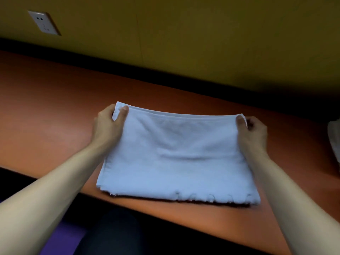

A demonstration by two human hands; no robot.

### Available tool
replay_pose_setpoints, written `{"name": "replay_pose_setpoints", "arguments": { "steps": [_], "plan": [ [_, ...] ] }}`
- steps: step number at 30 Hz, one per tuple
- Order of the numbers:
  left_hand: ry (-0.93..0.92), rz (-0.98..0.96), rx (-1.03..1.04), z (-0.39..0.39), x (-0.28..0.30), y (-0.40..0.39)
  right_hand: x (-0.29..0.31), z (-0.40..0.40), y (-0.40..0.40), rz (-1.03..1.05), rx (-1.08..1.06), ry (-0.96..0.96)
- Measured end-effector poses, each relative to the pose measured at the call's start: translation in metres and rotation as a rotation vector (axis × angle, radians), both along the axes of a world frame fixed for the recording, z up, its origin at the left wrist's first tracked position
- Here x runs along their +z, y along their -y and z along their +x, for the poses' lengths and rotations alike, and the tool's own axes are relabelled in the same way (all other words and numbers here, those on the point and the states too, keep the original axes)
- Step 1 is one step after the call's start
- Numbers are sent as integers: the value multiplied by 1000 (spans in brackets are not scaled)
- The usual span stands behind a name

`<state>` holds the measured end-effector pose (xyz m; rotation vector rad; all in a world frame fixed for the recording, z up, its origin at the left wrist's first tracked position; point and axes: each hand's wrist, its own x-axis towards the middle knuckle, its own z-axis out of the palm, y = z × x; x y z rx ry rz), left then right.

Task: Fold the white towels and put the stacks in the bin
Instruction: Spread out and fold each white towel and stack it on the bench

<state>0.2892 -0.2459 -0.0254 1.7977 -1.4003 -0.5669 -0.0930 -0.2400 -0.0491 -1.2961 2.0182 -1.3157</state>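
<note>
Head view: a white towel (176,155) lies folded on an orange table (46,107), its near edge close to the table's front edge. The left hand (108,126) pinches the towel's far left corner, thumb (122,115) pressed on top of the cloth and the other fingers curled under and behind the hem, so the grip is narrow and closed on the fabric. The right hand (253,132) does the same at the far right corner: its thumb (240,121) lies on the upper face, the remaining fingers tucked round the outer edge. Between the two hands the far hem runs in a shallow sag, appearing slightly lifted off the table, while the rest of the towel rests flat, with several layers showing along the near edge. Both forearms reach in from the bottom corners, flanking the towel's sides. At the right border of the view a bit of pale cloth (334,138) sits on the table, well apart from the towel. A wall socket (44,23) is on the yellow wall behind.
</note>
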Motion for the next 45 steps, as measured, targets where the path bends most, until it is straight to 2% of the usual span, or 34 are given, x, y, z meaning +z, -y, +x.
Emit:
{"name": "replay_pose_setpoints", "arguments": {
  "steps": [2,4,6,8,10,13,17,21,25,28,32,35,42,45],
  "plan": [
    [115,0,48,-1,-8,0,-12,0,-2,8,-13,-27],
    [323,-44,40,-8,-8,-9,-16,2,-4,18,-24,-56],
    [496,-121,-161,-29,-4,-30,-15,3,-5,47,-48,-87],
    [551,-112,-423,-56,-7,-59,-11,4,-5,75,-73,-132],
    [656,3,-582,-72,-22,-81,-6,8,-11,112,-74,-150],
    [787,67,-627,-73,-46,-91,4,16,-46,260,-49,-182],
    [823,69,-618,-73,-53,-89,12,26,-122,474,-159,-241],
    [800,115,-636,-71,-46,-92,19,34,-172,644,-165,-158],
    [718,171,-490,-52,-37,-103,33,30,-171,580,-188,377],
    [681,235,-319,-14,-38,-122,42,36,-167,439,-207,527],
    [452,299,-251,17,-48,-138,64,78,-152,213,-123,424],
    [359,266,-256,16,-51,-138,79,128,-136,119,6,249],
    [152,191,-212,20,-56,-139,82,247,-122,113,319,51],
    [-150,161,-159,27,-46,-142,67,277,-128,102,447,-93]
  ]
}}
